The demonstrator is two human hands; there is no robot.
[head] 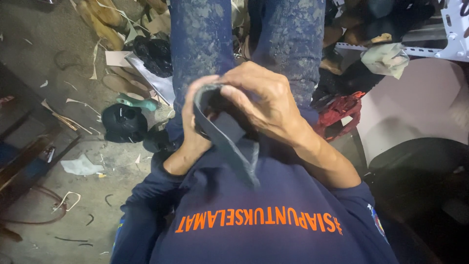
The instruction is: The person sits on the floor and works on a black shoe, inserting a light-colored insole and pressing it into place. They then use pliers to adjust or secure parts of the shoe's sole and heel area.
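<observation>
A dark grey strip of leather-like material (229,142) hangs from both hands over my lap, its loose end reaching down to my dark blue shirt. My left hand (193,117) curls round the strip's upper, bent end from the left. My right hand (266,100) lies over the top with fingers pressed onto the same folded part. What lies under the fingers is hidden. My legs in mottled blue trousers (205,39) stretch away beyond the hands.
Scraps and offcuts litter the concrete floor (63,83) at the left, with a black bag (124,122), a teal-handled tool (139,102) and a wooden bench edge (24,146). A red item (339,110), white cloth (386,58) and white metal rack (454,29) stand right.
</observation>
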